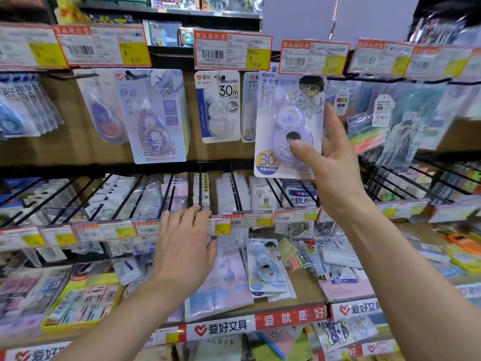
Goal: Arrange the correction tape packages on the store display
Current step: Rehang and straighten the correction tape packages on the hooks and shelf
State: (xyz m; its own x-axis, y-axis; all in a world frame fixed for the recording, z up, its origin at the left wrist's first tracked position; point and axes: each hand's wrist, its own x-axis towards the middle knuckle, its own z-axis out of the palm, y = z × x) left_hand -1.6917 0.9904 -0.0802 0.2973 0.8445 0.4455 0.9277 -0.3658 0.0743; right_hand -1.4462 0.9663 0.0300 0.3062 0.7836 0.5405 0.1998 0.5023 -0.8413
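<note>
Correction tape package (289,126) sits high, right of centre, pinched by the right hand (330,157) between thumb and fingers, seemingly not yet hung. The left hand (184,238) lies with straight fingers on the lower price rail (104,231). A second package (265,267) lies loose on the shelf below, so work remains.

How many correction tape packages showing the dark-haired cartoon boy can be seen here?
2. The first package is held up by the right hand; the second package lies on the lower shelf. More may hang hidden behind the first package.
</note>
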